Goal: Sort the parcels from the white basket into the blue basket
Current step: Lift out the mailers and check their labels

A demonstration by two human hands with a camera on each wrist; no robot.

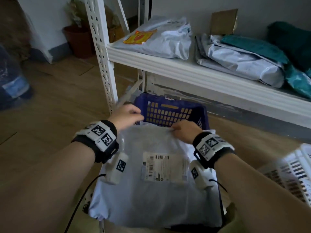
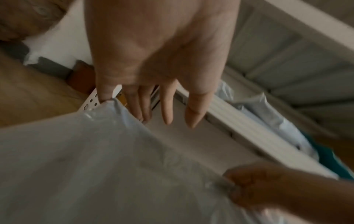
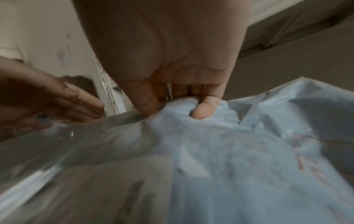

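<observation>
A large grey-white parcel [image 1: 151, 190] with a printed label lies over the blue basket [image 1: 168, 113], covering most of it; only the far wall and rim show. My left hand [image 1: 127, 115] is at the parcel's far left corner. In the left wrist view its fingers [image 2: 166, 106] are straight and reach past the parcel [image 2: 95, 166], with the thumb touching the edge. My right hand [image 1: 185, 130] pinches the far edge, and the right wrist view shows this hand [image 3: 178, 91] with thumb and curled fingers on the parcel [image 3: 210, 151]. The white basket [image 1: 294, 174] stands at the right edge.
A white metal shelf [image 1: 202, 73] hangs over the blue basket and bears several grey and teal parcels. Its upright post [image 1: 104, 64] stands just left of my left hand. A plant pot [image 1: 79, 41] and a water bottle [image 1: 11, 81] stand on the wooden floor to the left.
</observation>
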